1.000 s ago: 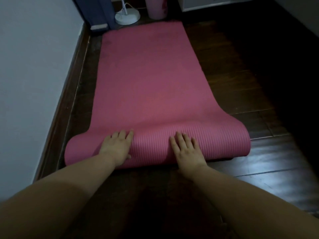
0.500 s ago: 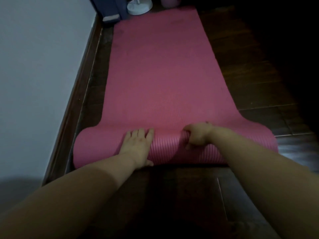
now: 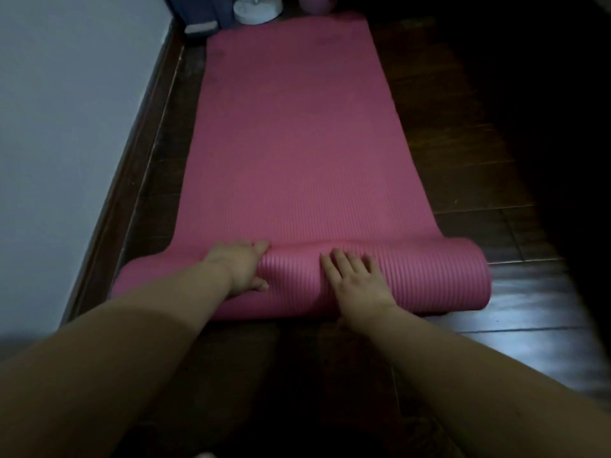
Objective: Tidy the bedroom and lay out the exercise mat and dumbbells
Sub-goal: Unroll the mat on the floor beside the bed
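A pink ribbed exercise mat point(image 3: 297, 133) lies on the dark wooden floor, most of it spread flat away from me. Its near end is still a roll point(image 3: 429, 276) lying crosswise in front of me. My left hand point(image 3: 243, 267) grips the roll left of its middle, fingers over the top and thumb on the near side. My right hand point(image 3: 355, 280) rests flat on the roll with straight fingers, just right of the middle. No dumbbells are in view.
A white wall point(image 3: 66, 127) with a dark baseboard point(image 3: 132, 166) runs close along the mat's left side. Beyond the far end stand a white round lamp base point(image 3: 258, 9), a pink bin point(image 3: 315, 3) and dark blue furniture point(image 3: 198, 8). Dark floorboards point(image 3: 479, 180) stretch to the right.
My right hand uncurled and now lies flat on the roll. My left hand went from flat to curled over the roll.
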`<move>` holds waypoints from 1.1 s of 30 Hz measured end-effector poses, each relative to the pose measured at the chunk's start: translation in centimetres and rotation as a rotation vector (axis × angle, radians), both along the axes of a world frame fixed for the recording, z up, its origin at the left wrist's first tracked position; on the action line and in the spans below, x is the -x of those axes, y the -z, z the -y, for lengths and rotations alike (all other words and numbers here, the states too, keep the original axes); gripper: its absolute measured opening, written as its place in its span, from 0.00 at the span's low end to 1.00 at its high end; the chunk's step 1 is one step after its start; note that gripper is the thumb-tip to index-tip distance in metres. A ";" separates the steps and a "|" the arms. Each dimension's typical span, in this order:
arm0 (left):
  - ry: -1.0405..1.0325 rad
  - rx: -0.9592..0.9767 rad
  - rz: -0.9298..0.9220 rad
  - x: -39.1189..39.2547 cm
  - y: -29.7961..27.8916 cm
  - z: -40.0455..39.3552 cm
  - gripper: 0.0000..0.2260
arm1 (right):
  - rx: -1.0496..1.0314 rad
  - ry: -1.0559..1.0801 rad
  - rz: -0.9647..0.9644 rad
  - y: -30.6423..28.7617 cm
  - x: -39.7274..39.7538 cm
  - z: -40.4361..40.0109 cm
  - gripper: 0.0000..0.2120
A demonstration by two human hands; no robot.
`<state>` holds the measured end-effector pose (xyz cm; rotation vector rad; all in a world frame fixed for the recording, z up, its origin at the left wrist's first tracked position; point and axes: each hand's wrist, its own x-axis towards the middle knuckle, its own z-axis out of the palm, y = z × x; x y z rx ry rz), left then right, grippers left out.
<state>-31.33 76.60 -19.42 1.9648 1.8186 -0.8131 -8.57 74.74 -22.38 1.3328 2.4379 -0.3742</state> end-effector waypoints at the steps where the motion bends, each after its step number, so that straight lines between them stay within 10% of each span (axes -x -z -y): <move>1: 0.042 -0.073 -0.013 -0.3 -0.1 0.5 0.38 | -0.025 0.007 -0.014 0.5 -0.1 -0.2 0.44; 7: -0.041 -0.291 0.128 -1.2 -0.3 6.4 0.33 | 0.003 0.070 -0.094 0.6 1.8 -2.2 0.35; 13: -0.187 -0.239 0.121 -1.3 0.2 12.8 0.42 | 0.574 0.010 0.104 -1.8 2.6 -5.6 0.26; 22: -0.131 -0.092 0.072 -3.0 2.7 16.3 0.53 | 0.127 0.068 0.045 -0.7 -1.3 1.1 0.44; 26: -0.071 -0.100 0.079 -3.2 3.9 16.7 0.44 | -0.169 0.012 -0.062 -1.7 -1.6 6.3 0.30; 33: -0.038 0.014 0.106 -1.6 2.4 15.4 0.28 | 0.166 0.047 0.124 -0.6 -1.4 14.1 0.45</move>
